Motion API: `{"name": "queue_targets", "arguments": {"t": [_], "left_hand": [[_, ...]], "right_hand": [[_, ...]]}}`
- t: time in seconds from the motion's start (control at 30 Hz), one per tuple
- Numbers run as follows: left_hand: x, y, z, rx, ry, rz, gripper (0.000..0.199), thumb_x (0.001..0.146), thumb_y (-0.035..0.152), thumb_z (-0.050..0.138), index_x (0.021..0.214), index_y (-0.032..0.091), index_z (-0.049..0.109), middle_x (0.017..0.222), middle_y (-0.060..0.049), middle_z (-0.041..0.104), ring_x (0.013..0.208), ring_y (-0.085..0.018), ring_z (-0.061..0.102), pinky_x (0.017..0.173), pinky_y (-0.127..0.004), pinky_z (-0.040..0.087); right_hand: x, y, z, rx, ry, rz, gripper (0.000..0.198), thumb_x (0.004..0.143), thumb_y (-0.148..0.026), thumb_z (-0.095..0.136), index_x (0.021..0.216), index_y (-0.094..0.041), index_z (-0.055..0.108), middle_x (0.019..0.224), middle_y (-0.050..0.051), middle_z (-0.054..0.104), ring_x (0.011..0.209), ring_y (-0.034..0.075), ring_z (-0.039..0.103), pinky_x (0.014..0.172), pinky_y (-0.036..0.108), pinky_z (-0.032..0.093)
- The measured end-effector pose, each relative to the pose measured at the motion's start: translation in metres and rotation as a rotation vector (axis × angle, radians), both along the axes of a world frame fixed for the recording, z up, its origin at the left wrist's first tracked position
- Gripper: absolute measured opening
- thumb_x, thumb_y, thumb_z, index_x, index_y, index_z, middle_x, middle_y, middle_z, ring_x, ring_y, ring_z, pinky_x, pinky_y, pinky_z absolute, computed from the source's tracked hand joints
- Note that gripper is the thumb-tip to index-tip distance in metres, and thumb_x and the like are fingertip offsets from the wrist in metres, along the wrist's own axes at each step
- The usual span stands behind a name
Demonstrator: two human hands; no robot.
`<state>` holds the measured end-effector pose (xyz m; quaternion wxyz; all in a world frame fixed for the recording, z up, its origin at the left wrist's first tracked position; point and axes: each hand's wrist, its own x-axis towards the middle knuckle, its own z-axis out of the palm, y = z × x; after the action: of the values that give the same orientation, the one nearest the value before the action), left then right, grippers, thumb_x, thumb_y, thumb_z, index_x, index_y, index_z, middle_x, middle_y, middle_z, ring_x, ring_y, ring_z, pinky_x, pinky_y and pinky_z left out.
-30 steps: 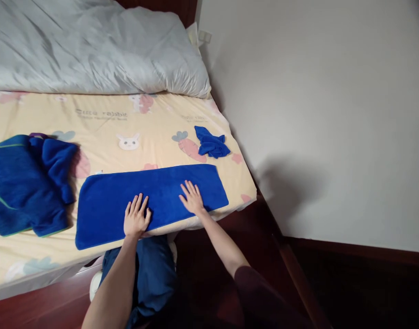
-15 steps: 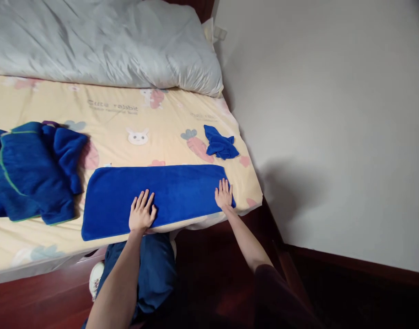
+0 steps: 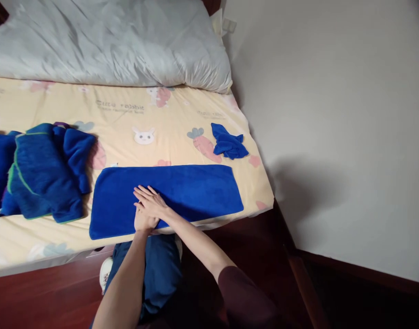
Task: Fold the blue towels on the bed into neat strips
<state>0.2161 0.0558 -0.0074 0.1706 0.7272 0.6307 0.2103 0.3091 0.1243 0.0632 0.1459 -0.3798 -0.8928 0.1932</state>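
A long blue towel (image 3: 196, 187) lies flat along the front edge of the bed, its surface smooth. My left hand (image 3: 145, 224) rests palm down on the towel, left of its middle, close to the near edge. Across its fingers lies my right hand (image 3: 153, 204), flat with fingers stretched out to the left, hiding most of the left fingers. Neither hand grips anything. Beyond the towel's right end sits a small crumpled blue cloth (image 3: 229, 142).
Several blue towels with green edging (image 3: 48, 173) lie heaped at the left of the bed. A grey quilt (image 3: 127, 45) covers the far side of the patterned sheet (image 3: 175, 119). A white wall (image 3: 333, 114) stands on the right, above dark red flooring (image 3: 48, 297).
My right hand has moved left from the towel's right end onto my left hand. The towel stays flat. The view has shifted slightly.
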Motion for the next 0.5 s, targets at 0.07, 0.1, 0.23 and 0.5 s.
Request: {"name": "queue_targets", "arguments": {"t": [0.07, 0.1, 0.23, 0.5], "left_hand": [[0.001, 0.000, 0.003, 0.023, -0.004, -0.014, 0.068, 0.081, 0.038, 0.056, 0.144, 0.012, 0.056, 0.150, -0.017, 0.051, 0.149, -0.040, 0.030, 0.124, -0.057, 0.015], [0.002, 0.000, 0.008, 0.054, -0.005, -0.021, 0.066, 0.084, 0.037, 0.055, 0.145, 0.014, 0.054, 0.152, -0.015, 0.049, 0.150, -0.037, 0.030, 0.124, -0.056, 0.016], [0.010, 0.000, 0.027, 0.161, 0.006, -0.017, 0.063, 0.092, 0.029, 0.048, 0.154, 0.024, 0.041, 0.163, -0.006, 0.032, 0.152, -0.030, 0.028, 0.125, -0.052, 0.018], [0.012, 0.000, 0.035, 0.207, 0.015, -0.019, 0.064, 0.094, 0.028, 0.047, 0.157, 0.026, 0.036, 0.164, -0.004, 0.030, 0.151, -0.028, 0.029, 0.125, -0.051, 0.019]], "right_hand": [[0.015, 0.000, -0.008, -0.025, 0.005, -0.019, 0.049, 0.107, -0.031, 0.031, 0.152, -0.017, 0.043, 0.161, 0.001, 0.037, 0.153, 0.013, 0.022, 0.128, 0.036, 0.008], [0.029, 0.003, -0.012, -0.030, 0.007, -0.040, 0.049, 0.107, -0.031, 0.031, 0.152, -0.016, 0.043, 0.161, 0.002, 0.037, 0.154, 0.013, 0.022, 0.128, 0.036, 0.008], [0.109, 0.026, -0.019, -0.010, -0.028, -0.195, 0.052, 0.107, -0.034, 0.031, 0.155, -0.016, 0.038, 0.163, 0.005, 0.033, 0.154, 0.015, 0.021, 0.128, 0.039, 0.009], [0.255, 0.063, -0.028, 0.041, -0.181, -0.484, 0.057, 0.107, -0.038, 0.027, 0.159, -0.016, 0.030, 0.165, 0.005, 0.030, 0.154, 0.015, 0.021, 0.128, 0.038, 0.011]]}}
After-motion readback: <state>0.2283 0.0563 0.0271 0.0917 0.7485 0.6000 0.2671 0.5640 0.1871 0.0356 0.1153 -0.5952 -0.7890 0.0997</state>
